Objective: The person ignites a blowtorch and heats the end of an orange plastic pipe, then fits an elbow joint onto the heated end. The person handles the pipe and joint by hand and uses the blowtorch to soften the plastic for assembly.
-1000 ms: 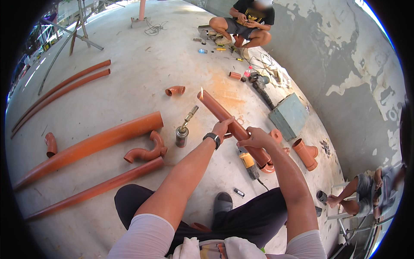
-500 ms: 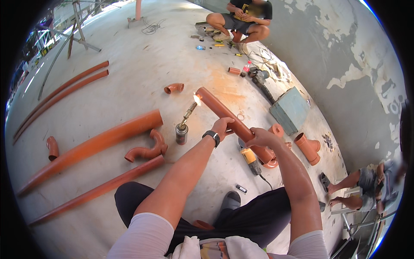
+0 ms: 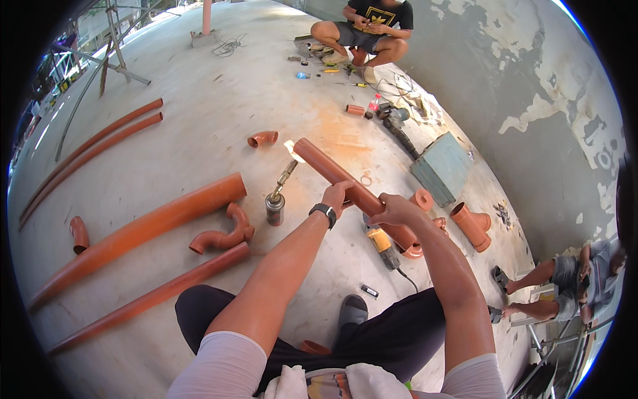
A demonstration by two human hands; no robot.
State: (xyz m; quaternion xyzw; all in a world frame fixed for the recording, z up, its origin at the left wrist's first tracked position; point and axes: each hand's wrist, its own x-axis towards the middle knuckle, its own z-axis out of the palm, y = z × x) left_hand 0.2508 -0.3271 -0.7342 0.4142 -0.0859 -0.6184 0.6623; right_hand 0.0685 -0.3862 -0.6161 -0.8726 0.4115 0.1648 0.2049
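Observation:
Both my hands grip an orange plastic pipe (image 3: 323, 165) that slants from upper left to lower right. My left hand (image 3: 338, 197), with a black watch at the wrist, is closed round its middle. Nearer the pipe's lower end, my right hand (image 3: 397, 211) is closed on it too. A gas torch (image 3: 275, 205) stands upright on the floor, and its flame (image 3: 290, 147) burns at the pipe's far end. Below the pipe lies a yellow and black power tool (image 3: 382, 246) with a cord. An orange pipe elbow (image 3: 263, 138) rests beyond the torch.
Several orange pipes, including a thick one (image 3: 153, 229), lie on the left beside a curved trap fitting (image 3: 229, 233). To the right are a branch fitting (image 3: 469, 226), a grey-green case (image 3: 441, 166) and an angle grinder (image 3: 399, 130). One person (image 3: 372, 33) squats far off; another (image 3: 565, 286) sits right.
The pipe's far end now sits slightly to the left and lower in the picture, with the flame spreading against its rim. Both hands keep their hold.

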